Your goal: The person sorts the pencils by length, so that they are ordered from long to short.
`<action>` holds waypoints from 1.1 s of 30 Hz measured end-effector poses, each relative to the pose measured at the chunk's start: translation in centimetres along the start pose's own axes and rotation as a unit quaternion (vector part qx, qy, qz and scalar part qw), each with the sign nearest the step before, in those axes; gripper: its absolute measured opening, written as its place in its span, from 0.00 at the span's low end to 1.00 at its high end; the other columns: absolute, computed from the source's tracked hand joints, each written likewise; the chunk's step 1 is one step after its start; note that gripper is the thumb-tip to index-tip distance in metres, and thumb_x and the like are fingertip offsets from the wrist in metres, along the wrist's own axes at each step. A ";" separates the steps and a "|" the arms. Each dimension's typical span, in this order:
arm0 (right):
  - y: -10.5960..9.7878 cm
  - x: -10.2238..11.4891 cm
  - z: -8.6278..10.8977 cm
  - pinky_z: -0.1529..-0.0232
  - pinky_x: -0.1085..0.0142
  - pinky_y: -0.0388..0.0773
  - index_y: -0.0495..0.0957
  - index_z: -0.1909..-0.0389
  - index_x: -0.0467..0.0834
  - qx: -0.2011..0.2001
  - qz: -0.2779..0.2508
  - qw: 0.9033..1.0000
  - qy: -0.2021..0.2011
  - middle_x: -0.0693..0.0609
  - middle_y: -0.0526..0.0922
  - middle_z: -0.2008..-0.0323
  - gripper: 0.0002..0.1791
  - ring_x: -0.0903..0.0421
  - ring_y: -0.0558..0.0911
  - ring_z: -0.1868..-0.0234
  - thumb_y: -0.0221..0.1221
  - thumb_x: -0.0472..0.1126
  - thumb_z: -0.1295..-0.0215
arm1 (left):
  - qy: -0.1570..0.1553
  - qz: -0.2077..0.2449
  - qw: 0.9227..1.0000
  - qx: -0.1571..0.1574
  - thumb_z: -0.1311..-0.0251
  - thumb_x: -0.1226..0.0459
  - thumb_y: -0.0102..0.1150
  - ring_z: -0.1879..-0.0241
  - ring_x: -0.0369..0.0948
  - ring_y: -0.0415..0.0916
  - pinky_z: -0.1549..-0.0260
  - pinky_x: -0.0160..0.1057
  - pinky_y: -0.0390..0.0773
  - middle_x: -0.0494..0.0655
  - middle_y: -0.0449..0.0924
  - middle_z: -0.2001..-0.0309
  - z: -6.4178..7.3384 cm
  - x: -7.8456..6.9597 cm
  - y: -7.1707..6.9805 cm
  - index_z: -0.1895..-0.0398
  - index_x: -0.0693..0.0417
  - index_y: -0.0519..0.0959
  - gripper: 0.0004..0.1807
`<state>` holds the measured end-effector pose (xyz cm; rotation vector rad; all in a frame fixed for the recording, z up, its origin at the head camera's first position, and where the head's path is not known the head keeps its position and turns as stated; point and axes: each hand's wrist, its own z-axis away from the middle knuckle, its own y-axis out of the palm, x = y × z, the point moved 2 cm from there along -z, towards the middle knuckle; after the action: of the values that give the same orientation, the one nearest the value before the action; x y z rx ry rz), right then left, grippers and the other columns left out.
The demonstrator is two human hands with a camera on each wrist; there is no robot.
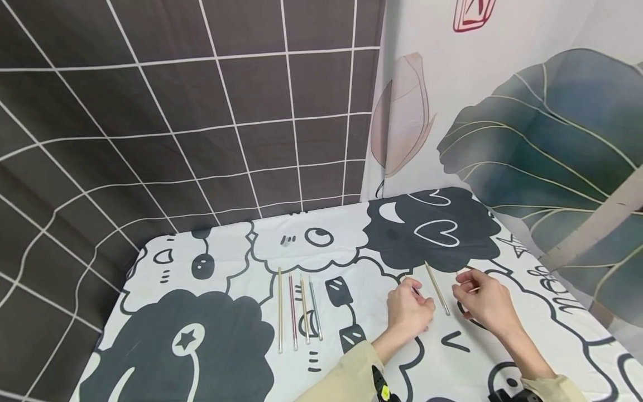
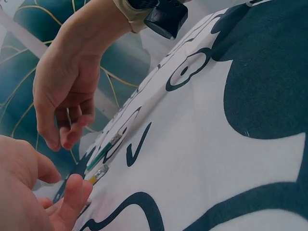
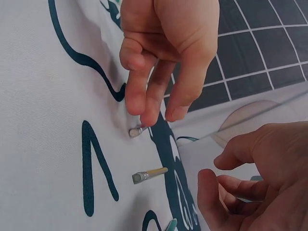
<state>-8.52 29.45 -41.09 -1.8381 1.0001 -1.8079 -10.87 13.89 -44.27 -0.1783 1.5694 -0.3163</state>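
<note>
My left hand (image 1: 409,306) hangs low over the cloth with loosely bent fingers. The tip of a pencil (image 1: 404,277) pokes out beyond it, and the rest is mostly hidden by the hand. In the right wrist view, that pencil's eraser end (image 3: 135,132) lies by the left fingertips. Between the hands rests a yellow pencil (image 1: 437,288). My right hand (image 1: 486,304) hovers right of it, fingers loosely curled and nothing visible in them. A teal pencil (image 2: 103,155) lies below the right hand, largely covered in the head view.
Left of my hands, several pencils lie side by side, among them a dark red pencil (image 1: 293,312) and a teal one (image 1: 315,310). A black-and-white cartoon cloth (image 1: 346,257) covers the table. A dark grid curtain (image 1: 241,111) and a leaf-printed curtain (image 1: 542,134) stand behind.
</note>
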 end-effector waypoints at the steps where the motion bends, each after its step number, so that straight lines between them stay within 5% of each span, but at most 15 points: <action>1: 0.0 0.0 0.0 0.84 0.65 0.78 0.76 0.58 0.27 0.000 0.000 1.000 0.000 0.46 0.80 0.74 0.11 0.50 0.82 0.81 0.57 0.30 0.40 | -0.001 0.001 1.000 0.000 0.51 0.72 0.69 0.96 0.30 0.67 0.92 0.27 0.68 0.32 0.69 0.81 0.0 0.0 0.1 0.62 0.58 0.79 0.12; 9: -0.3 -0.3 0.2 0.83 0.65 0.78 0.76 0.57 0.26 -0.006 -0.002 1.000 0.005 0.44 0.81 0.73 0.13 0.50 0.83 0.78 0.56 0.30 0.41 | -0.007 -0.008 1.000 0.022 0.49 0.71 0.67 0.96 0.30 0.66 0.91 0.27 0.69 0.33 0.72 0.82 -0.3 0.0 0.9 0.59 0.59 0.78 0.13; 13: -0.3 -0.6 0.2 0.83 0.65 0.78 0.76 0.56 0.26 -0.004 0.000 1.000 0.009 0.44 0.81 0.72 0.14 0.50 0.83 0.77 0.56 0.30 0.41 | -0.001 -0.030 0.999 0.021 0.50 0.70 0.68 0.96 0.31 0.67 0.82 0.25 0.71 0.33 0.73 0.83 -0.5 -0.2 1.0 0.58 0.59 0.78 0.15; 18: -0.4 -0.8 0.2 0.83 0.65 0.79 0.76 0.57 0.26 -0.008 0.001 1.000 0.011 0.44 0.80 0.73 0.13 0.49 0.83 0.77 0.56 0.30 0.40 | 0.031 -0.076 0.997 0.003 0.53 0.68 0.71 0.79 0.33 0.75 0.69 0.28 0.71 0.33 0.74 0.84 -0.7 -0.4 1.2 0.60 0.57 0.79 0.15; 23: -0.7 -1.1 0.2 0.83 0.65 0.79 0.75 0.58 0.26 -0.014 0.007 1.000 0.015 0.44 0.80 0.73 0.12 0.50 0.83 0.77 0.56 0.30 0.40 | 0.063 -0.105 0.992 -0.007 0.53 0.67 0.71 0.72 0.37 0.75 0.67 0.32 0.72 0.33 0.72 0.86 -1.0 -0.7 1.8 0.61 0.58 0.80 0.15; 33: -1.0 -1.5 0.3 0.83 0.65 0.78 0.75 0.56 0.26 -0.022 0.007 1.000 0.019 0.44 0.80 0.73 0.13 0.51 0.82 0.80 0.56 0.30 0.40 | 0.075 -0.149 0.986 -0.016 0.57 0.64 0.74 0.67 0.45 0.80 0.67 0.36 0.77 0.53 0.82 0.73 -1.5 -1.1 2.7 0.62 0.61 0.81 0.18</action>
<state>-7.87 31.16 -41.50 -1.8235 1.0717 -1.8328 -12.13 16.92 -44.09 -0.4245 1.6983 -0.5488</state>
